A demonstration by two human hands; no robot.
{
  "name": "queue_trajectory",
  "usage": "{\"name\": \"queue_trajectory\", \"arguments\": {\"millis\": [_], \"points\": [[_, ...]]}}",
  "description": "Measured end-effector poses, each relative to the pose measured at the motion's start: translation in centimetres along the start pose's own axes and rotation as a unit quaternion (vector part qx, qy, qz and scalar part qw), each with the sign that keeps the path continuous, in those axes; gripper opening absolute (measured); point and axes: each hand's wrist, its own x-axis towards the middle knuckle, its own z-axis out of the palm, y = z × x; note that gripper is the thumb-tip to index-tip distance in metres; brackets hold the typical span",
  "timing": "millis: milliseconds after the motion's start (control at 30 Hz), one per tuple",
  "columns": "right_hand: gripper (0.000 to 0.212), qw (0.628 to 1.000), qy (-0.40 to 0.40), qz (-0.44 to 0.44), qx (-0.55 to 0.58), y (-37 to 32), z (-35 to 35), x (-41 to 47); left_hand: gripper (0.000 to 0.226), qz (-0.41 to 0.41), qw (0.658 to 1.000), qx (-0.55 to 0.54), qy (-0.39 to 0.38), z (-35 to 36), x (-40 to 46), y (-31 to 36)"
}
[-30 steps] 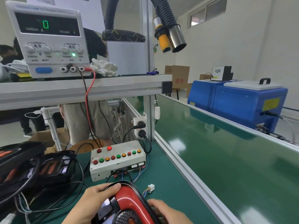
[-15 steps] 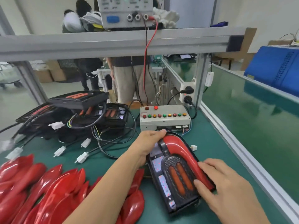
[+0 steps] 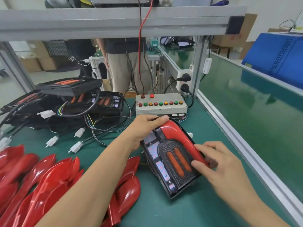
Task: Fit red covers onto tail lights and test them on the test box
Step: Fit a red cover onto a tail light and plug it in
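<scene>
Tail light (image 3: 170,159) lies flat on green mat (image 3: 205,128), just near of test box (image 3: 161,104). Red cover (image 3: 178,135) sits along its right edge. Left hand (image 3: 146,126) curls fingers over far end; right hand (image 3: 218,163) presses spread fingertips on cover's near end.

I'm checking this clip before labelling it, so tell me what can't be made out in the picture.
Head view only:
- Power supply on the shelf: cut off by the top edge.
- Far end of the glossy red cover: hidden under the left hand.
- Test box button labels: too small.
- Standing person: hidden above the waist by the shelf beam.
</scene>
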Motion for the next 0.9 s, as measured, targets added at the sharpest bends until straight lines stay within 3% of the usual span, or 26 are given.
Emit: {"name": "queue_trajectory", "arguments": {"millis": [100, 200, 333, 467, 633, 800, 900], "points": [[0.039, 0.982, -0.043, 0.100, 0.153, 0.6, 0.0, 0.1, 0.020, 0.000, 1.000, -0.018, -0.014, -0.2, 0.0, 0.0], [0.055, 0.902, -0.161, 0.208, 0.344, 0.9, 0.0, 0.5, 0.028, -0.003, 0.999, -0.019, -0.030, -0.4, 0.1, -0.2], [0.036, 0.900, -0.198, 0.192, 0.336, 0.7, -0.3, 0.9, 0.034, -0.009, 0.999, 0.011, -0.048, -0.5, 0.1, -0.1], [0.034, 0.894, -0.215, 0.197, 0.339, 0.8, -0.3, 1.0, 0.030, -0.012, 0.998, 0.023, -0.054, -0.5, 0.2, 0.0], [0.024, 0.892, -0.193, 0.224, 0.342, 0.8, 0.2, 0.8, 0.021, 0.002, 0.998, 0.038, -0.043, -0.1, 0.5, 0.2], [0.036, 0.889, -0.192, 0.238, 0.340, 0.9, 0.3, 1.0, 0.027, -0.010, 0.996, 0.074, -0.040, 0.2, 1.0, 0.4], [0.042, 0.881, -0.198, 0.256, 0.344, 1.4, 0.1, 1.4, 0.030, 0.007, 0.997, 0.071, 0.038, -0.5, 0.8, 1.1]]}}
